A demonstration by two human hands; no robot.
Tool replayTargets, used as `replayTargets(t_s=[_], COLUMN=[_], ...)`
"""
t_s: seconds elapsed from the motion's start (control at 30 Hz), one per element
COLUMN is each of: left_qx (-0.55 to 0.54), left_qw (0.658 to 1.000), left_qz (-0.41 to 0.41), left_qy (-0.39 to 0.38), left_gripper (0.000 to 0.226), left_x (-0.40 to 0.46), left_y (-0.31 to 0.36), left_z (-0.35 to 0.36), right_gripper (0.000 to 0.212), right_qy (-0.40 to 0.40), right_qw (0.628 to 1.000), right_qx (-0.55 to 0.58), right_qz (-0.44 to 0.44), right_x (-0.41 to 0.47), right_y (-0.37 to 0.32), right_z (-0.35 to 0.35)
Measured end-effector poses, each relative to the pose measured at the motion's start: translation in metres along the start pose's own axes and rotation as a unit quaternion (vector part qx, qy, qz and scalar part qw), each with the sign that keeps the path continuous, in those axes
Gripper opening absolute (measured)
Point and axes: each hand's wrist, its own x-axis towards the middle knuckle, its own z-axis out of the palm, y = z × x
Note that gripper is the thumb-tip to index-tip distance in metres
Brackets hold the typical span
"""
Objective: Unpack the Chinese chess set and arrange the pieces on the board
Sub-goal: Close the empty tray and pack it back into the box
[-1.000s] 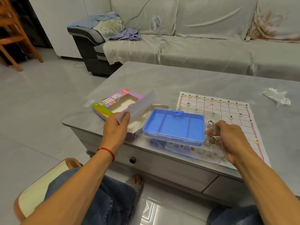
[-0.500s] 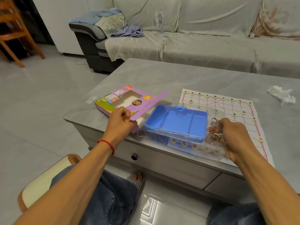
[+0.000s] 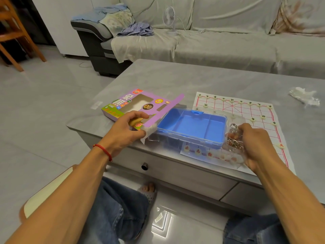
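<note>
I take the blue tray (image 3: 191, 126) as my landmark; it sits empty near the front edge of the desk (image 3: 175, 76), lying partly over the near left corner of the paper board (image 3: 249, 120), probably set down there once its pieces were out. Left of the tray my left hand (image 3: 123, 131) rests on the purple box (image 3: 133, 106), fingers (image 3: 139, 115) curled over its near edge and open flap, likely to steady or close it. Right of the tray my right hand (image 3: 255, 143) is clenched around a clear bag of metal rings (image 3: 234, 138), lifted just above the board, which I judge keeps it off the pieces. Behind the tray the green pieces (image 3: 232, 100) stand in rows on the board; in front of it the red pieces (image 3: 197, 151) line the near edge. Arrangement looks nearly finished.
</note>
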Motion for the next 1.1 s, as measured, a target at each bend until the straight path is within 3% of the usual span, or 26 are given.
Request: replayTargets(t_s=[0.23, 0.63, 0.83, 1.1], left_qx=[-0.023, -0.069, -0.023, 0.005], left_qw=[0.999, 0.996, 0.992, 0.988], left_qz=[0.013, 0.009, 0.041, 0.069], left_qy=[0.037, 0.054, 0.115, 0.137], left_gripper=[0.045, 0.040, 0.004, 0.028], left_x=[0.002, 0.001, 0.001, -0.006], left_y=[0.001, -0.004, -0.002, 0.008], left_z=[0.000, -0.002, 0.008, 0.025], right_gripper=[0.026, 0.018, 0.023, 0.020], right_qy=[0.012, 0.021, 0.013, -0.041], right_qw=[1.000, 0.998, 0.998, 0.998], right_qx=[0.012, 0.050, 0.052, 0.046], right_qz=[-0.007, 0.008, 0.017, 0.002], right_x=[-0.005, -0.009, -0.008, -0.015], right_y=[0.002, -0.001, 0.004, 0.009], right_z=[0.007, 0.011, 0.018, 0.028])
